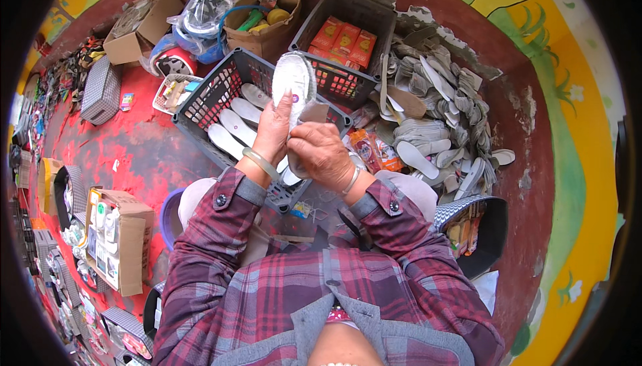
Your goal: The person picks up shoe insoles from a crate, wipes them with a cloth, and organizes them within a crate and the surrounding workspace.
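Both hands, left hand (273, 133) and right hand (321, 153), have fingers closed round a white insole (292, 80) above the black crate (200, 102); seemingly mid-inspection; a steady grip matters next.

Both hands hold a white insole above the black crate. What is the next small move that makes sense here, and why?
Probably lower the white insole into the black crate beside the others. The left hand and right hand hold it upright just above the crate, where several similar white insoles already lie flat in a row, with free room near them.
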`<control>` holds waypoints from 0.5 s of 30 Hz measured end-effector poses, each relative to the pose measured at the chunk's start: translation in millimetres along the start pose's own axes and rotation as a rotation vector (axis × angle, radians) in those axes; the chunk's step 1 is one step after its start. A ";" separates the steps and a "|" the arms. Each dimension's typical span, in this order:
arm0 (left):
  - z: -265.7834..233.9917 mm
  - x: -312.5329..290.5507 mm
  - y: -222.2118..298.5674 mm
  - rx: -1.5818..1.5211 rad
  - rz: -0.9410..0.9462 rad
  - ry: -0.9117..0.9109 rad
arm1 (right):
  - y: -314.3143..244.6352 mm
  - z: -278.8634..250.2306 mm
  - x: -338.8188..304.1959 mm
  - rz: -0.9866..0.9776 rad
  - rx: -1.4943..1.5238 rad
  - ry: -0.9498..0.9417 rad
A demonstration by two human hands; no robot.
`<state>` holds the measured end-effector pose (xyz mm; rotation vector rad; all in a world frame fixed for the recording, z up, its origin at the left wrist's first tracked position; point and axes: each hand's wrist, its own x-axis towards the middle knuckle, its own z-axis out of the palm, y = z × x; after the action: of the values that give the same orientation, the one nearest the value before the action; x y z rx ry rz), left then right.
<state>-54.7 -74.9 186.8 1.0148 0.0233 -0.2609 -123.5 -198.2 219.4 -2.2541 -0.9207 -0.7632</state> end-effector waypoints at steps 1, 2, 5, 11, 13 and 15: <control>4.1 -2.8 2.6 -0.060 -0.028 -0.050 | 5.0 -2.3 0.2 0.021 -0.008 0.010; 9.0 -5.6 5.8 -0.121 -0.056 -0.101 | 10.9 -5.4 0.6 0.042 -0.017 0.019; 10.8 -13.7 16.1 -0.154 -0.253 -0.122 | 36.9 -13.4 9.4 0.140 -0.135 0.187; 11.6 -14.0 7.1 0.129 -0.192 -0.208 | 79.5 -52.2 11.9 0.804 0.722 0.672; 11.8 -11.9 -0.5 0.220 -0.176 -0.161 | 62.1 -51.9 23.2 0.756 0.637 0.574; 13.5 -10.6 -11.2 0.163 -0.143 -0.216 | 68.2 -30.8 17.0 0.589 0.361 0.417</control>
<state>-68.8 -89.7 186.1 1.1440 -0.1233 -0.5090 -70.9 -252.7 231.6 -1.8023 -0.1569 -0.6834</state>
